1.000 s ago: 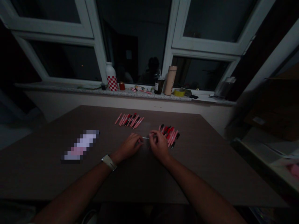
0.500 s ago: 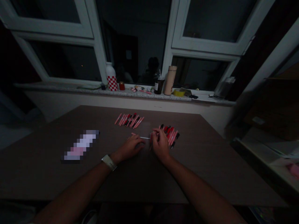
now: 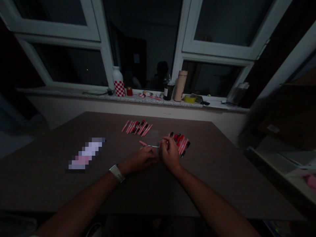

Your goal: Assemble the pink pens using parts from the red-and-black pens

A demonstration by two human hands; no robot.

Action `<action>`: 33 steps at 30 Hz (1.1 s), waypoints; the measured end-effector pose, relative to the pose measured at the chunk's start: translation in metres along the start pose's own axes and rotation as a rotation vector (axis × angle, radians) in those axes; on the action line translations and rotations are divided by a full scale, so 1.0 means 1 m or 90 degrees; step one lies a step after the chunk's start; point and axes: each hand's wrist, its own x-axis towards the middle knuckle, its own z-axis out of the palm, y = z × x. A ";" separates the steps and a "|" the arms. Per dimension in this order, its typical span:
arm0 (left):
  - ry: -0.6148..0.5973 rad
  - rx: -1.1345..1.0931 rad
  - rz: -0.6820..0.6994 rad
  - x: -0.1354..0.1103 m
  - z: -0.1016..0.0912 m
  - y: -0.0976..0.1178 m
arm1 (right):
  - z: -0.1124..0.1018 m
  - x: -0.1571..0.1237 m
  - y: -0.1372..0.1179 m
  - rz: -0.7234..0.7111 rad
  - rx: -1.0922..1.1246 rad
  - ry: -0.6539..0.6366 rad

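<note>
My right hand (image 3: 170, 152) is closed, its fingers round a pinkish pen (image 3: 160, 145) that is partly hidden by them. Close by on the left, my left hand (image 3: 144, 158) reaches toward it with fingers stretched and thumb apart; its fingertips are dim and blurred. Just beyond the left fingers lies a pink pen part (image 3: 143, 143), and a thin pale rod (image 3: 153, 146) runs between it and the right fingers. Pink, red and black pens (image 3: 182, 144) lie side by side at the right hand's outer edge. Another row of similar pens (image 3: 137, 127) lies farther back.
A pixelated flat object (image 3: 86, 154) lies on the table (image 3: 118, 200) at left. Along the windowsill (image 3: 98, 97) stand a checkered bottle (image 3: 119, 84), a red jar (image 3: 129, 91), a dark cup (image 3: 168, 91), a beige flask (image 3: 180, 86) and yellow tape (image 3: 190, 98).
My left hand has moved slightly right, its fingertips closer to the right hand. More of the pink pen part beyond it shows. The right hand has hardly moved.
</note>
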 end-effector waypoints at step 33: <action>0.070 -0.015 -0.088 -0.002 0.005 -0.016 | -0.001 0.000 -0.002 -0.035 0.003 -0.034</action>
